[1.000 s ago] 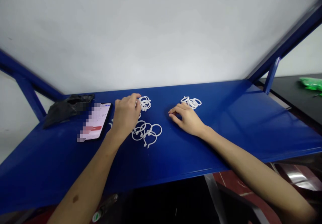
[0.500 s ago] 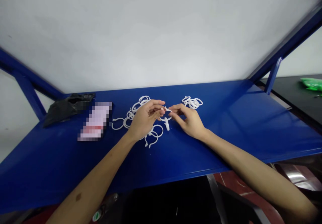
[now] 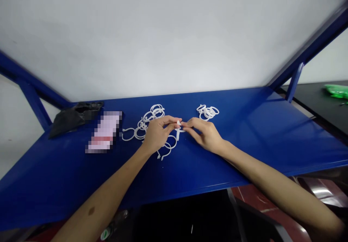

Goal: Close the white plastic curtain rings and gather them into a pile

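Above the blue table, both my hands pinch one white plastic curtain ring with a clip. My left hand is closed on its left side, fingertips pressed together. From the right, my right hand grips the ring between thumb and fingers. Most of the ring is hidden by the fingertips; its clip hangs downward. Several loose white rings lie around and partly behind my left hand, some of them opened. Beyond my right hand sits a small pile of white rings.
To the left lie a black plastic bag and a blurred pinkish flat object. A grey-white wall rises behind the table. Blue frame braces stand at both sides. A green packet rests on a dark surface at far right.
My hands have drawn closer together at the ring. The ring has turned in my fingers, and its clip has shifted slightly left.
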A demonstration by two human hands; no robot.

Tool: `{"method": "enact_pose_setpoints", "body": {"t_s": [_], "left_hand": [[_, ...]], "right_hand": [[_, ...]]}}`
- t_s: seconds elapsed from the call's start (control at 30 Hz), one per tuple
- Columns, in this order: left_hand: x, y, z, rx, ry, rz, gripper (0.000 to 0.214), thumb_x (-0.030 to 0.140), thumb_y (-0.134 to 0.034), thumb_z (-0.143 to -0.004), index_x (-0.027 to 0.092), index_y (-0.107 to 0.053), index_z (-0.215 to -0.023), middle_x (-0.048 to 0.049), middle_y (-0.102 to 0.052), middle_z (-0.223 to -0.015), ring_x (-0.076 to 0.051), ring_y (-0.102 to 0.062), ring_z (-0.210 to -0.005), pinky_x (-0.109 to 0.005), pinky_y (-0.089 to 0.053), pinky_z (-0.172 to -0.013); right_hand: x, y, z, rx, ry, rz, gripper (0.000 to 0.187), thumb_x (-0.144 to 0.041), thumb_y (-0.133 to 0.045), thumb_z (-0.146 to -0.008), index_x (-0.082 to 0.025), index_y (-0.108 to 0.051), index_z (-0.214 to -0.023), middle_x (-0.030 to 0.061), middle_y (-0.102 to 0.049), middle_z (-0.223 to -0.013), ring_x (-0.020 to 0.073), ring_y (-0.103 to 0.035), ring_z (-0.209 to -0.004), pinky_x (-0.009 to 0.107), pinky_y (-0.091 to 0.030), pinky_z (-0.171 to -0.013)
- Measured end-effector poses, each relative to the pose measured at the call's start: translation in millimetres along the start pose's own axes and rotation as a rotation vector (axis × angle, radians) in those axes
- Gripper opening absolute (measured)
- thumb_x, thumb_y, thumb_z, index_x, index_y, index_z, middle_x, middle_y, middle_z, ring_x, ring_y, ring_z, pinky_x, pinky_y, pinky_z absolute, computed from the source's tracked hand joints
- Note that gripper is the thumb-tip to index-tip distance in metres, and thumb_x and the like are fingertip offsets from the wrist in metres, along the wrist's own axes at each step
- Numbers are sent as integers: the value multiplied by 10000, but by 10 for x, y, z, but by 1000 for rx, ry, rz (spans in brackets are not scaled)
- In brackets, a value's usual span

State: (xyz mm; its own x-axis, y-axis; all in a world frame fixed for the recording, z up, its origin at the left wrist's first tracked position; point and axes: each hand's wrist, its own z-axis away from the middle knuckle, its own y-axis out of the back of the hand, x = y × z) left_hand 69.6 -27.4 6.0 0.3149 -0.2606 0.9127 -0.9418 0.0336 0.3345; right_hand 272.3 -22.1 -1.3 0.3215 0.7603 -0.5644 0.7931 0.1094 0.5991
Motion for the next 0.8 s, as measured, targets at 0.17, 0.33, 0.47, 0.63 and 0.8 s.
{"method": "enact_pose_setpoints", "body": {"t_s": [0.17,0.33,0.47,0.63,0.8], "left_hand": [[65,-123,37,25,-131,-249,386,361,-698,-881,216,-644,-1234,-86,-704,-1126,-188,-679,-846,-356,-575,-775],[-29,-231,67,126,-85,-367,468,211,-749,-831,203,-549,-1254,-46,-717,-1009,-165,-664,-781,-333,-572,-746],[-133,-162,27,64,-68,-324,337,128,-674,-853,222,-591,-1166,-14,-747,-908,-161,-697,-744,-329,-583,-736],[-125,-59,-11,32,-148,-356,87,204,-658,-883,239,-664,-962,-5,-761,-898,-168,-713,-790,-346,-577,-786],[-90,9,-23,58,-178,-450,92,197,-624,-900,239,-673,-965,-18,-747,-930,-172,-687,-816,-359,-549,-814]], "right_hand": [[19,-32,-41,107,-77,85,138,-305,-545,-1003,-227,-651,-1043,59,-752,-1039,188,-718,-944,325,-579,-806],[41,-32,-96,170,-149,37,132,-319,-585,-976,-224,-677,-968,52,-773,-961,186,-734,-841,318,-588,-736],[78,-29,-109,202,-223,9,181,-382,-612,-955,-227,-700,-980,55,-778,-945,185,-727,-780,321,-586,-678],[134,124,-169,341,-311,146,244,-423,-581,-945,-222,-710,-899,55,-763,-843,184,-689,-700,334,-566,-660],[405,507,-189,470,-413,357,194,-322,-576,-903,-196,-717,-859,75,-742,-841,175,-646,-662,339,-536,-665]]}}
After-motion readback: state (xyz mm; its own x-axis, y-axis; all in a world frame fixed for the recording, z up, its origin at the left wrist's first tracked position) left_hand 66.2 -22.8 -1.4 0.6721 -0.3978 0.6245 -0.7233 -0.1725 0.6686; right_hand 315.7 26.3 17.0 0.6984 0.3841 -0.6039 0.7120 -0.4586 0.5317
